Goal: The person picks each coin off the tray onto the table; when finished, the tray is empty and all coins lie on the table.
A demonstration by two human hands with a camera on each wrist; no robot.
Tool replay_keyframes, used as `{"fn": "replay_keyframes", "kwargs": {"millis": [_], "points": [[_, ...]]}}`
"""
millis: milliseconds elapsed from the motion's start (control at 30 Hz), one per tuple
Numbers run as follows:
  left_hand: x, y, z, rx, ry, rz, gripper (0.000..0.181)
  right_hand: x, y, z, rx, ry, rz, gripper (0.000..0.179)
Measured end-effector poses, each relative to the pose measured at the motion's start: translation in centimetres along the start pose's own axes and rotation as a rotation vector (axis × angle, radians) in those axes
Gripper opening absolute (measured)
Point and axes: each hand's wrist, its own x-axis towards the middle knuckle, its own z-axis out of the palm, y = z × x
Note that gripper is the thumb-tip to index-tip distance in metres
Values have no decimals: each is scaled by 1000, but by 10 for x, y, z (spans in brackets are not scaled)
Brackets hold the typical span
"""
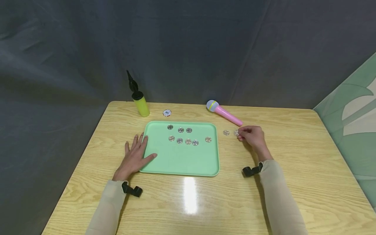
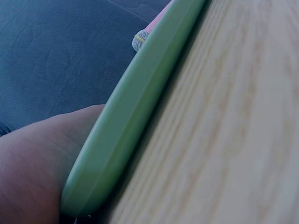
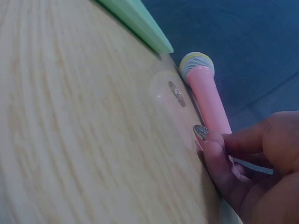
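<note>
Between thumb and fingertips, my right hand [image 1: 252, 137] pinches a silver coin [image 3: 201, 131], one edge of it tipped up in the right wrist view. Just left of it, a second coin [image 1: 226, 132] lies flat on the wooden table. My left hand [image 1: 134, 160] rests with spread fingers over the left rim of a mint-green tray [image 1: 179, 163], its thumb reaching inside. Several silver coins [image 1: 180, 140] lie in two rough rows in the tray's upper half, and one coin [image 1: 208, 139] sits apart near its right side.
A pink toy microphone [image 1: 226, 115] lies behind the right hand. At the back left stand a yellow-green pump [image 1: 141, 105] with a black nozzle and a white-and-blue poker chip [image 1: 167, 113] on the table [image 1: 299, 156]. Dark cloth [image 1: 188, 52] hangs behind the table's far edge.
</note>
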Motion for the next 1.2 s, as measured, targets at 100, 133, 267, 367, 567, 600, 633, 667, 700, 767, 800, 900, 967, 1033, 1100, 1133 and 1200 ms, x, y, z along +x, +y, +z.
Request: {"fn": "replay_keyframes", "kwargs": {"millis": [100, 133, 267, 367, 567, 600, 633, 667, 700, 767, 800, 900, 967, 1033, 1100, 1133, 1200], "points": [[0, -1, 0, 2, 0, 1, 94, 2, 0, 3, -52, 25, -27, 26], [0, -1, 0, 2, 0, 1, 94, 3, -1, 3, -76, 30, -37, 25], [0, -1, 1, 3, -1, -1, 94, 3, -1, 6, -149, 46, -62, 23], [0, -1, 1, 1, -3, -4, 94, 4, -1, 7, -192, 54, -68, 22], [0, -1, 0, -6, -1, -4, 94, 4, 0, 8, -236, 77, -65, 20], [1, -1, 0, -7, -1, -3, 94, 4, 0, 8, -241, 81, -63, 20], [1, -1, 0, -6, -1, -2, 94, 4, 0, 8, -242, 84, -61, 20], [1, -1, 0, -5, -2, -2, 94, 4, 0, 8, -246, 85, -59, 21], [1, -1, 0, -3, -3, -3, 94, 3, 0, 8, -249, 87, -58, 21], [1, 0, 0, 0, -5, -2, 94, 3, 0, 8, -249, 88, -58, 22], [1, 0, 0, -2, -7, -2, 94, 2, 0, 7, -247, 87, -59, 23], [1, 0, 0, -5, -10, -4, 94, 1, -2, 6, -246, 86, -73, 23], [2, 0, 1, -10, -12, -5, 94, -1, -4, 5, -249, 89, -78, 23], [2, -1, 1, -10, -13, -5, 95, -3, -7, 5, -256, 93, -84, 23], [2, -1, 1, -8, -13, -6, 96, -4, -11, 5, -261, 97, -82, 23], [2, -1, 1, -7, -11, -6, 96, -4, -13, 5, -266, 99, -86, 23], [1, -1, 1, -8, -9, -6, 96, -5, -17, 6, -256, 98, -89, 24]]}}
